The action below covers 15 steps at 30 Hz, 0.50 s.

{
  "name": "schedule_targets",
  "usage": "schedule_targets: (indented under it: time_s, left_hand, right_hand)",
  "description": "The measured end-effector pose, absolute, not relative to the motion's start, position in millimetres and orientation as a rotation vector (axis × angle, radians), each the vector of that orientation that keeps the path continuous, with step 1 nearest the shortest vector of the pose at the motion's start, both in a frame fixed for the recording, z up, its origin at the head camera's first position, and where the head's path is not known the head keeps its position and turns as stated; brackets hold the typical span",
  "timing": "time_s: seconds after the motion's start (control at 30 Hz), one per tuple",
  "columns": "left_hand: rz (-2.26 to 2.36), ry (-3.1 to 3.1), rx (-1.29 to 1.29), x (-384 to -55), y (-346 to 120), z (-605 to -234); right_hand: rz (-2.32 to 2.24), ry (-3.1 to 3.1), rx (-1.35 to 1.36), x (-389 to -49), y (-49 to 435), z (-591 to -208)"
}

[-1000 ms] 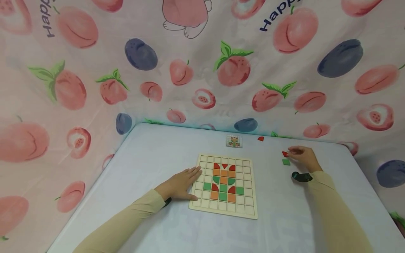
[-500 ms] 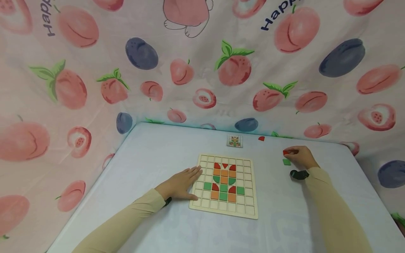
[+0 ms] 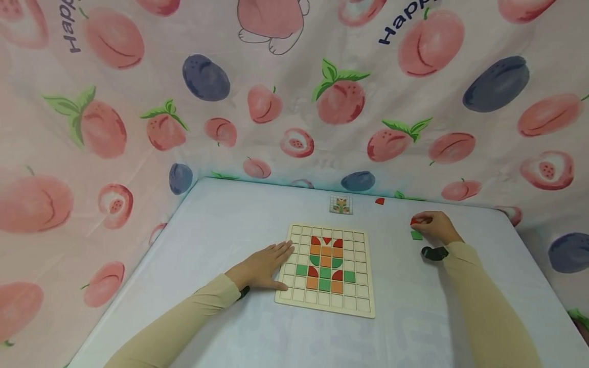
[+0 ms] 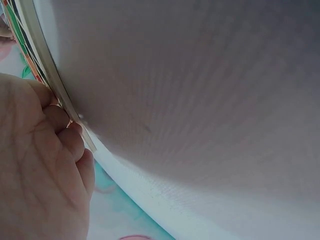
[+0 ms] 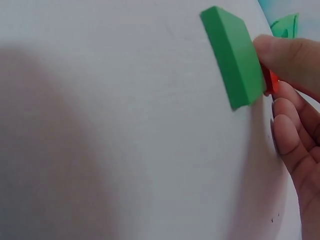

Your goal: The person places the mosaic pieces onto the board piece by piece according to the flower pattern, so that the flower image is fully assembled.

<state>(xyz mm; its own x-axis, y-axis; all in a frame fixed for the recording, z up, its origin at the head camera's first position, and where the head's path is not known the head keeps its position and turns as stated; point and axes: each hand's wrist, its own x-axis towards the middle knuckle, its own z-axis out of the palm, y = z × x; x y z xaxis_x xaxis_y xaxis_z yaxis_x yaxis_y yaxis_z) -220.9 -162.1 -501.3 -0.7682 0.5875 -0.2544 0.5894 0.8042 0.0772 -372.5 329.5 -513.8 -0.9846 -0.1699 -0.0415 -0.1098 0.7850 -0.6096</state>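
A square wooden grid board (image 3: 361, 305) lies on the table in the head view, with red, orange and green tiles making a pattern in its middle. My left hand (image 3: 259, 268) rests on the board's left edge, fingers spread. In the left wrist view, its fingers (image 4: 70, 135) lie along the board's side. Off to the right, my right hand (image 3: 439, 226) pinches a small red tile (image 3: 413, 221) between thumb and fingers. The red tile (image 5: 270, 80) is mostly hidden by the hand in the right wrist view. A green square tile (image 3: 416, 235) lies right beside it, near the thumb.
A small pattern card (image 3: 341, 205) lies behind the board. Another red tile (image 3: 380, 201), with a rounded side, is near the table's back edge. A fruit-print cloth (image 3: 276, 148) hangs behind and left of the white table (image 3: 221, 214).
My right hand's fingers have come together on the red tile, now covering more of it. The left hand and the board have stayed in place.
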Motion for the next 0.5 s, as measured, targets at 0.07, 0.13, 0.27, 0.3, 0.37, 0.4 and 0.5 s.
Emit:
schedule_targets:
  time_s: [0.07, 0.13, 0.27, 0.3, 0.37, 0.4, 0.5]
  left_hand:
    - [-0.012, 2.726, 0.906, -220.7, -161.8, -501.3]
    - [0.0, 2.725, 0.906, -220.2, -161.8, -500.5]
    - [0.032, 2.724, 0.907, -219.2, -162.0, -498.6]
    - [0.037, 2.723, 0.907, -218.9, -162.0, -498.0]
    - [0.031, 2.723, 0.91, -218.5, -162.0, -497.6]
    - [0.028, 2.724, 0.911, -218.4, -162.0, -497.7]
    - [0.021, 2.726, 0.906, -218.4, -161.9, -497.8]
  right_hand:
    - [-0.98, 2.872, -0.224, -372.9, 329.0, -514.3]
    - [-0.973, 2.871, -0.218, -374.6, 327.7, -515.6]
    - [-0.931, 2.865, -0.204, -378.8, 323.8, -515.8]
    - [-0.926, 2.855, -0.213, -379.2, 322.8, -514.4]
    - [-0.922, 2.837, -0.223, -379.7, 320.8, -512.0]
    - [-0.919, 2.831, -0.229, -380.1, 319.6, -511.3]
    - [-0.934, 2.8, -0.26, -380.4, 316.8, -509.5]
